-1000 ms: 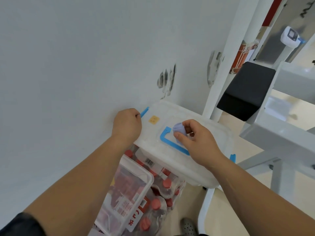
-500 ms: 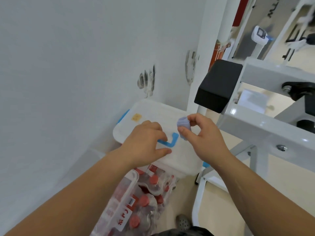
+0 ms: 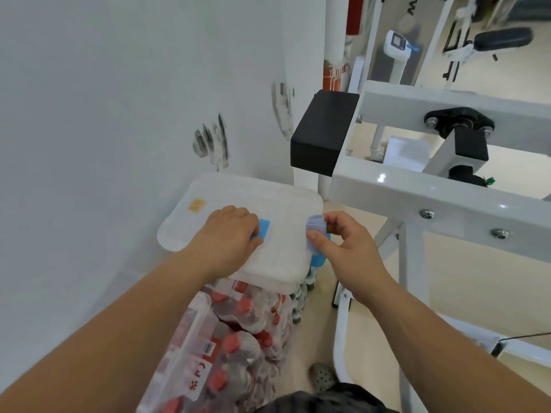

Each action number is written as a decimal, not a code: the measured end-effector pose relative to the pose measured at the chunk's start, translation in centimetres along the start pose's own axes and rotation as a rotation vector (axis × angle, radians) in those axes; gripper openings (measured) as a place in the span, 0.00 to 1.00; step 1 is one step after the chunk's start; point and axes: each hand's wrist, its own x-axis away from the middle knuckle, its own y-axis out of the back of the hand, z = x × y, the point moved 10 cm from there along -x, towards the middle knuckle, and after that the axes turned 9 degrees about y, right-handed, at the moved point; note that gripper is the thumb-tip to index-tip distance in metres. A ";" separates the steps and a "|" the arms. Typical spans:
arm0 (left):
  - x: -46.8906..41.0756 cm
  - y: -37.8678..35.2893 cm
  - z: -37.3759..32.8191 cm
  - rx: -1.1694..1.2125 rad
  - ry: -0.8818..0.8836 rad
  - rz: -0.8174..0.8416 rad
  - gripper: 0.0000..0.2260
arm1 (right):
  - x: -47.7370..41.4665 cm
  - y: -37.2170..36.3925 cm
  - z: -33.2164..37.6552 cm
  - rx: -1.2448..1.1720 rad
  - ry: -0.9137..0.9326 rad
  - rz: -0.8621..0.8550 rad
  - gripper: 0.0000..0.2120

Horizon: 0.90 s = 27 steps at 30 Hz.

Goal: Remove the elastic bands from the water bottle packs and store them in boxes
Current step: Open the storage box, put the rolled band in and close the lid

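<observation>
I am pinching the folded lilac elastic band point(image 3: 315, 228) between right hand point(image 3: 343, 242) thumb and fingertips, above the box lid point(image 3: 283, 204); my left hand point(image 3: 228, 234) is curling around its blue handle point(image 3: 264, 229)

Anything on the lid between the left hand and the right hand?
Head view: only bare white plastic lid between left hand on the blue handle and right hand pinching the lilac band.
</observation>
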 end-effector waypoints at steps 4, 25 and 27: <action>-0.3 1.1 0.0 -0.053 0.033 -0.048 0.08 | 0.4 -0.1 -0.3 -0.013 -0.005 -0.001 0.05; 0.7 1.6 2.2 0.113 0.280 0.013 0.31 | 1.5 -1.8 -1.7 -0.113 -0.076 0.029 0.05; 0.6 3.5 2.6 0.165 0.291 -0.048 0.30 | 1.5 -1.7 -1.7 -0.130 -0.085 0.029 0.06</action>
